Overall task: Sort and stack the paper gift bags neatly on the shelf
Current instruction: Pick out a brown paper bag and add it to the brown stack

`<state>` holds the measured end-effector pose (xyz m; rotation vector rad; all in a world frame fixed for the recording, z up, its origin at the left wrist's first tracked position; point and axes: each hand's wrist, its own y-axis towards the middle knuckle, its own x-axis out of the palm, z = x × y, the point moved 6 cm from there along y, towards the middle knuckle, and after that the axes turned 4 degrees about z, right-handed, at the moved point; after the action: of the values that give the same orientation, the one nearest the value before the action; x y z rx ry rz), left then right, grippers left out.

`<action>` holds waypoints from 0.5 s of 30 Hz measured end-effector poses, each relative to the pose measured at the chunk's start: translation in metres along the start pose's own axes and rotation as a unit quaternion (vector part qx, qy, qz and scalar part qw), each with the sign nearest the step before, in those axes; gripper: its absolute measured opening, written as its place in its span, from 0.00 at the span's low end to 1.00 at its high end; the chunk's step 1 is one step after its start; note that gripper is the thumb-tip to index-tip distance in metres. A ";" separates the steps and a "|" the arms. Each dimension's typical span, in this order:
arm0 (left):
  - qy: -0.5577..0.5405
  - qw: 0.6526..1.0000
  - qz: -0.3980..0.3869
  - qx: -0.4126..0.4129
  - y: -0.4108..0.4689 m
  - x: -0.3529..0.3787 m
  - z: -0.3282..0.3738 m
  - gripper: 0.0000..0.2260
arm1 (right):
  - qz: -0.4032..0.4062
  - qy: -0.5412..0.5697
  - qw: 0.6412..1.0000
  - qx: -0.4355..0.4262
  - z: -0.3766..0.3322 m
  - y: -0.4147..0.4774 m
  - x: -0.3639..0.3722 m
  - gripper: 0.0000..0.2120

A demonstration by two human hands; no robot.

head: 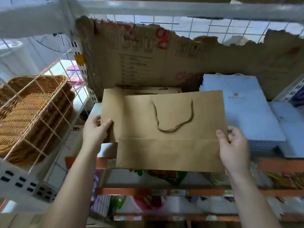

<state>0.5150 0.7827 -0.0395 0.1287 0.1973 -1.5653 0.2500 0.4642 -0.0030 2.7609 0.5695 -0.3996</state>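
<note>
At the front edge of the shelf (94,110), I hold a flat brown paper gift bag (164,148) between both hands. My left hand (94,131) pinches the bag's left edge, thumb on top and fingers (98,118) beneath. My right hand (234,144) pinches the right edge likewise. The cord handle (172,120) lies on the upper face. Behind, more brown bags (148,91) lie flat near the torn cardboard (164,63) at the rear edge. A stack of white bags (243,111) occupies the shelf's right side.

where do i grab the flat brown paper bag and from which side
Pinch the brown bag at its two side edges, one from each side, as the left hand and right hand do. It is folded flat and wide; its cord handle lies loose.
</note>
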 end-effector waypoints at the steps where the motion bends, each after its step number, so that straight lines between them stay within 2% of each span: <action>1: 0.005 1.000 -0.006 -0.014 0.002 0.001 -0.003 0.15 | 0.005 -0.009 1.000 0.000 0.002 -0.003 0.002 0.02; 3: 0.033 0.999 0.003 -0.014 0.005 0.002 -0.004 0.18 | 0.014 -0.025 1.000 0.001 0.006 -0.007 0.004 0.02; 7: 0.106 0.991 0.048 0.060 0.012 0.005 0.010 0.16 | 0.011 -0.033 0.999 0.019 0.016 -0.016 0.008 0.03; 11: 0.143 0.985 0.048 0.088 0.024 0.010 0.017 0.19 | 0.010 -0.017 0.999 0.037 0.022 -0.022 0.010 0.04; 15: 0.155 0.983 0.032 0.094 0.025 0.021 0.026 0.12 | 0.005 -0.018 0.999 0.045 0.028 -0.026 0.015 0.06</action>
<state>0.5414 0.7573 -0.0192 0.5253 0.2862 -1.4927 0.2463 0.4825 -0.0392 2.8341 0.5414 -0.4833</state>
